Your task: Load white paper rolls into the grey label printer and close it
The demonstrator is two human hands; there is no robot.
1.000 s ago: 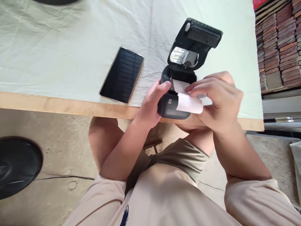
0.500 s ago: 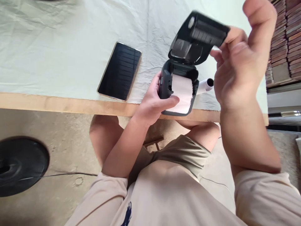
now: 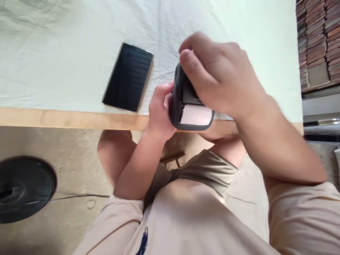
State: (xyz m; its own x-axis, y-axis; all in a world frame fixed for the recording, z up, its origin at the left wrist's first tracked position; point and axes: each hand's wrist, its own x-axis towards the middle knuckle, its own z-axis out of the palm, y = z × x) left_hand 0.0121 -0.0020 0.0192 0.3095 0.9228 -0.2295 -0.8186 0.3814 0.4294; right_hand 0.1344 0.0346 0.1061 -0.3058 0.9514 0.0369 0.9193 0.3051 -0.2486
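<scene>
Now both hands' grip clasps the printer (image 3: pixel 186 102): left hand (image 3: pixel 158 109) beside, right hand (image 3: pixel 220 76) atop.

A wooden table (image 3: pixel 79 119) with a pale, bare timber front edge carries everything here; a wrinkled, pale green-white cloth (image 3: pixel 66 53) covers its top almost to that edge, with a straight crease running away from the person near the middle. A flat black smartphone with a thin gold rim (image 3: pixel 128 77) lies face up on the cloth, its dark screen blank, turned slightly askew, its near end close to the table's front edge. Just to the right of the smartphone, a small dark grey portable printer with a strip of white paper at its front (image 3: pixel 191 109) sits on the cloth at the table's front edge.
</scene>
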